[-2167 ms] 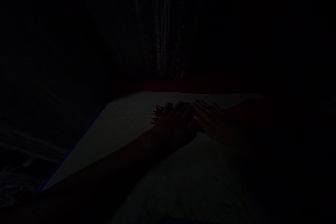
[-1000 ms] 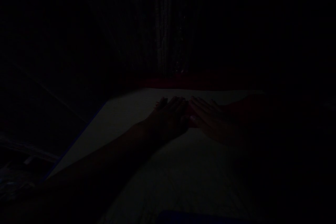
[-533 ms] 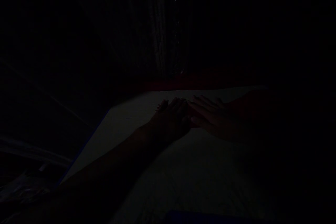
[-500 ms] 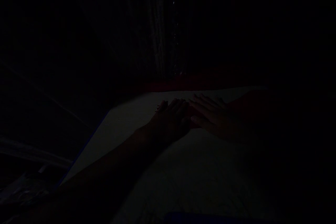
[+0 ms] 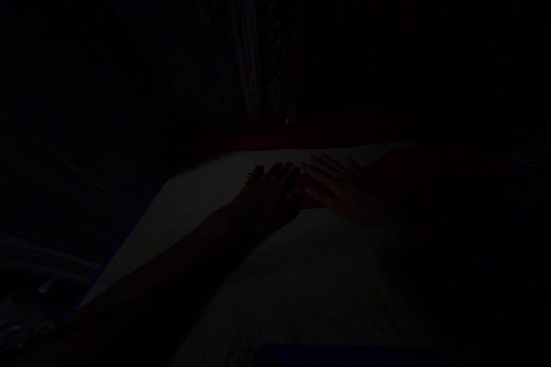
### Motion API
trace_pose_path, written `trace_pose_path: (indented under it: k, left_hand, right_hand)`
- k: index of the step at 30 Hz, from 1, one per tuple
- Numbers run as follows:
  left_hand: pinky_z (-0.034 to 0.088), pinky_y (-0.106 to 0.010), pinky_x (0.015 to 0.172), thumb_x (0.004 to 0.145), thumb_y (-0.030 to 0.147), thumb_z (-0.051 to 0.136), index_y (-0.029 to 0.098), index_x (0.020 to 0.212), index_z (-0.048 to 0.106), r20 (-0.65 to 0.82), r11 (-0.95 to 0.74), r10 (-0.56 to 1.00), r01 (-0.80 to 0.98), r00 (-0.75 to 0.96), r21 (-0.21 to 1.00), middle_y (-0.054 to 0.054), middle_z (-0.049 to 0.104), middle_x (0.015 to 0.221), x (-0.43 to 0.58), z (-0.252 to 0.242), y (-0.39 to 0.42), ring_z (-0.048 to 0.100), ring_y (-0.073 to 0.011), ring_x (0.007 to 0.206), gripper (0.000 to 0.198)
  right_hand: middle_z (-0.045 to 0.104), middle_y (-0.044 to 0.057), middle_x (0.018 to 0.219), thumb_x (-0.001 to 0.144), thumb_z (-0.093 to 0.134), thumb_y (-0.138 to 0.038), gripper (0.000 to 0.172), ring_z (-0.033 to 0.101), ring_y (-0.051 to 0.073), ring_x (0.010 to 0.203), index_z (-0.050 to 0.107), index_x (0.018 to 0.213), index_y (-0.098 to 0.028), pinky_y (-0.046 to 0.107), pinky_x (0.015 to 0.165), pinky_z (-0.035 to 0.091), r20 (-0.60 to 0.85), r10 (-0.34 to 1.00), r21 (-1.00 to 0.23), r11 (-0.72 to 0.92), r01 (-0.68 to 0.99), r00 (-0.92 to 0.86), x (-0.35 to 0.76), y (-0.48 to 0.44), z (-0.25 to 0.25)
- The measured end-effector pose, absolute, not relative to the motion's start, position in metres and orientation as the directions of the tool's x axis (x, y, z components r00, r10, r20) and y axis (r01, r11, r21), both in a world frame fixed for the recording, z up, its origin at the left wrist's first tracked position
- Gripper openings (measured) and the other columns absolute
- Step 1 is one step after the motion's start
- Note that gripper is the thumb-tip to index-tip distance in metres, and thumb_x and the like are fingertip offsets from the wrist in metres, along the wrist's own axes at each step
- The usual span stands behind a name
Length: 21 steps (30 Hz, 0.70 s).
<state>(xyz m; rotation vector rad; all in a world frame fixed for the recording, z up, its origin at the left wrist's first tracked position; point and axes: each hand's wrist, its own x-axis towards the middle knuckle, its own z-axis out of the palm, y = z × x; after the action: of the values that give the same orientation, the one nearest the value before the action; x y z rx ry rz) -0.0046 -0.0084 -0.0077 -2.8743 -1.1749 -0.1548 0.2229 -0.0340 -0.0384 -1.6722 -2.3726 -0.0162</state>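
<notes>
The picture is very dark. A dark red piece, apparently cloth (image 5: pixel 310 200), lies on a pale tabletop (image 5: pixel 198 186) and stretches away to the right. My left hand (image 5: pixel 271 198) rests palm down at its left end, fingers extended forward. To the right, my right hand (image 5: pixel 340 189) lies flat on the red piece with its fingers spread toward my left hand. Something small and jagged shows beside the left hand's outer fingers, too dark to name. What lies under both palms is hidden.
A blue edge (image 5: pixel 124 241) runs along the tabletop's left side, and a dark blue strip (image 5: pixel 344 354) shows at the near side. More dark red material (image 5: pixel 275 139) lies along the far edge. Pale, crumpled stuff (image 5: pixel 19 321) is at the lower left.
The whole view has shifted slightly, so hands and tabletop appear a little farther left. Both hands keep nearly the same pose on the red piece.
</notes>
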Motion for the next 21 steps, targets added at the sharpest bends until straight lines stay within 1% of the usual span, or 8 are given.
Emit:
trace_pose_path:
  k: [2, 5, 7, 9, 13, 17, 21]
  left_hand:
    - [0.021, -0.059, 0.125, 0.11, 0.042, 0.024, 0.01, 0.161, 0.033, 0.085, -0.711, 0.701, 0.703, 0.708, 0.01, -0.014, 0.031, 0.168, -0.0042, -0.0067, -0.0083, 0.027, -0.0308, 0.157, 0.061]
    - [0.019, -0.058, 0.126, 0.11, 0.042, 0.025, 0.01, 0.162, 0.032, 0.079, -0.713, 0.699, 0.701, 0.71, 0.015, -0.013, 0.029, 0.169, -0.0036, -0.0065, -0.0077, 0.026, -0.0306, 0.158, 0.061]
    - [0.019, -0.059, 0.126, 0.11, 0.042, 0.024, 0.01, 0.161, 0.033, 0.092, -0.716, 0.696, 0.698, 0.712, 0.012, -0.013, 0.029, 0.169, -0.0034, -0.0075, -0.0071, 0.026, -0.0305, 0.158, 0.06]
    - [0.019, -0.06, 0.125, 0.111, 0.042, 0.023, 0.011, 0.16, 0.034, 0.105, -0.723, 0.688, 0.691, 0.718, 0.008, -0.013, 0.031, 0.168, -0.0036, -0.0091, -0.0064, 0.026, -0.0306, 0.157, 0.06]
    - [0.022, -0.06, 0.124, 0.111, 0.043, 0.023, 0.01, 0.16, 0.035, 0.132, -0.728, 0.678, 0.685, 0.723, -0.01, -0.014, 0.033, 0.167, -0.0047, -0.0126, -0.0055, 0.028, -0.0314, 0.156, 0.061]
    - [0.023, -0.06, 0.124, 0.111, 0.043, 0.021, 0.009, 0.159, 0.036, 0.132, -0.738, 0.667, 0.675, 0.733, -0.018, -0.015, 0.032, 0.168, -0.005, -0.0124, -0.0062, 0.028, -0.0319, 0.156, 0.061]
    - [0.022, -0.06, 0.124, 0.111, 0.043, 0.022, 0.009, 0.16, 0.034, 0.112, -0.728, 0.682, 0.685, 0.723, 0.008, -0.014, 0.032, 0.168, -0.0042, -0.0104, -0.0063, 0.028, -0.0314, 0.157, 0.061]
  right_hand:
    - [0.024, 0.003, 0.168, 0.106, 0.019, -0.066, 0.068, 0.024, 0.029, 0.156, 0.03, 0.164, -0.034, 0.066, 0.125, 0.016, 0.227, 0.921, -0.125, 0.351, 0.928, -0.318, 0.2216, -0.0345, -0.0378]
    - [0.025, 0.003, 0.167, 0.105, 0.017, -0.067, 0.07, 0.024, 0.03, 0.156, 0.032, 0.164, -0.032, 0.069, 0.124, 0.017, 0.192, 0.927, -0.112, 0.345, 0.932, -0.321, 0.2217, -0.0335, -0.037]
    - [0.023, 0.001, 0.168, 0.105, 0.015, -0.067, 0.069, 0.024, 0.03, 0.156, 0.029, 0.164, -0.034, 0.07, 0.123, 0.017, 0.181, 0.929, -0.115, 0.346, 0.931, -0.323, 0.2233, -0.032, -0.0372]
    - [0.02, -0.001, 0.169, 0.105, 0.015, -0.067, 0.068, 0.021, 0.029, 0.157, 0.027, 0.165, -0.036, 0.07, 0.123, 0.017, 0.195, 0.926, -0.114, 0.35, 0.93, -0.324, 0.2256, -0.0305, -0.0377]
    - [0.022, 0.0, 0.168, 0.104, 0.017, -0.07, 0.071, 0.021, 0.031, 0.157, 0.03, 0.164, -0.035, 0.071, 0.123, 0.015, 0.16, 0.94, -0.115, 0.32, 0.94, -0.3, 0.2291, -0.029, -0.0375]
    - [0.02, -0.002, 0.169, 0.104, 0.014, -0.068, 0.07, 0.019, 0.028, 0.158, 0.028, 0.165, -0.035, 0.068, 0.125, 0.015, 0.183, 0.937, -0.13, 0.324, 0.937, -0.298, 0.23, -0.0291, -0.0361]
    - [0.016, -0.003, 0.169, 0.103, 0.014, -0.07, 0.072, 0.016, 0.027, 0.159, 0.028, 0.165, -0.035, 0.07, 0.124, 0.014, 0.11, 0.946, -0.114, 0.316, 0.942, -0.304, 0.2291, -0.0292, -0.0373]
